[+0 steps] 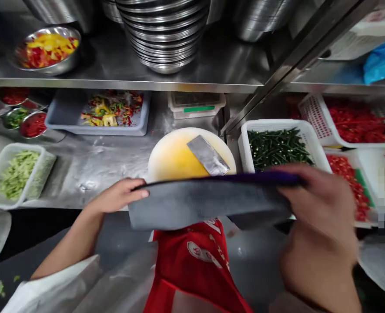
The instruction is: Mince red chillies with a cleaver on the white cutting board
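Note:
My left hand (123, 194) grips the left upper corner of a dark grey, tray-like thing (205, 200), its thumb lying over the edge. Around the other end, my right hand (326, 204) is closed, blurred by motion. The grey thing has a dark rim that looks purple at the right; its exact kind is unclear. Held in front of my red apron (192, 265), it covers the near edge of a round, yellow-stained chopping board (168, 152). A cleaver (208, 155) lies flat on that board, its handle end partly hidden or out of sight.
Green chillies fill a white basket (244, 145) to the right; red chillies (358, 121) lie beyond. Left stand a blue-grey tray (68, 126) of pepper scraps and a tub (42, 182) of green strips. Stacked steel bowls (166, 43) occupy the shelf (107, 84) above.

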A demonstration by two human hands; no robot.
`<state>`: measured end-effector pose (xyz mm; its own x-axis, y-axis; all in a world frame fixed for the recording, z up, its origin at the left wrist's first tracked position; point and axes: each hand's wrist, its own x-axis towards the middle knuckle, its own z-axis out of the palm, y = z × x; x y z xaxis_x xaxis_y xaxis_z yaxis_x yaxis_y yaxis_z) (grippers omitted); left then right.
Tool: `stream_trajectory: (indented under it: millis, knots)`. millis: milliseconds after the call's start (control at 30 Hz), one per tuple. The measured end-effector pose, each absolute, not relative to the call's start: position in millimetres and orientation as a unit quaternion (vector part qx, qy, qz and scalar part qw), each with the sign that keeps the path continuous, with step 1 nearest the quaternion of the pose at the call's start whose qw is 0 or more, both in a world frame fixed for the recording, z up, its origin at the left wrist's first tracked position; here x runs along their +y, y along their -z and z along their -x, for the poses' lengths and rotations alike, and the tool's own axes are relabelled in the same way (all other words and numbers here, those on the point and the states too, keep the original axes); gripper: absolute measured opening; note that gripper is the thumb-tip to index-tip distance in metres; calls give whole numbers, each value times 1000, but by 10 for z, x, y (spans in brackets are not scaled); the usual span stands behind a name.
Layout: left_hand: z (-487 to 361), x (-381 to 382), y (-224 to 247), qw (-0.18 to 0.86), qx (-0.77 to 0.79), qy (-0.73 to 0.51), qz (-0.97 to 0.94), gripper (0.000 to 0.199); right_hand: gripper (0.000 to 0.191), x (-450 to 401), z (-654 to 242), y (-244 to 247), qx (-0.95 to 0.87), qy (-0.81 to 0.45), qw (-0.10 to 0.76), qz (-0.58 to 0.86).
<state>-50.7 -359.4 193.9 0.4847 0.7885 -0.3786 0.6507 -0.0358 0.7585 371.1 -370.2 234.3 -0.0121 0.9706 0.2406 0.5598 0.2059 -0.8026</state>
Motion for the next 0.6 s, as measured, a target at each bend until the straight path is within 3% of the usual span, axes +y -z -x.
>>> stream_trajectory:
  millis: [100, 167, 267, 467, 600]
  knots:
    - [544, -2823, -1812, 342, 538, -84, -766, 38, 42, -3166, -3561, -1834, -554, -236, 383, 701]
    - [422, -2411, -1576, 222, 566, -100, -788, 41, 49, -3032, -3490, -1423, -552, -212, 309, 745]
    - [173, -2216, -1103, 83, 571, -117, -808, 53, 37, -3306, -3345, -855, -551, -219, 240, 769]
    - [-460, -2572, -438, 95, 439, -14, -893, 63, 30, -3928, -3032, -421, -577, -283, 89, 761]
    - [-739, -2765, -472, 54, 432, 30, -900, 65, 12, -4237, -3123, -536, -508, -340, 115, 783]
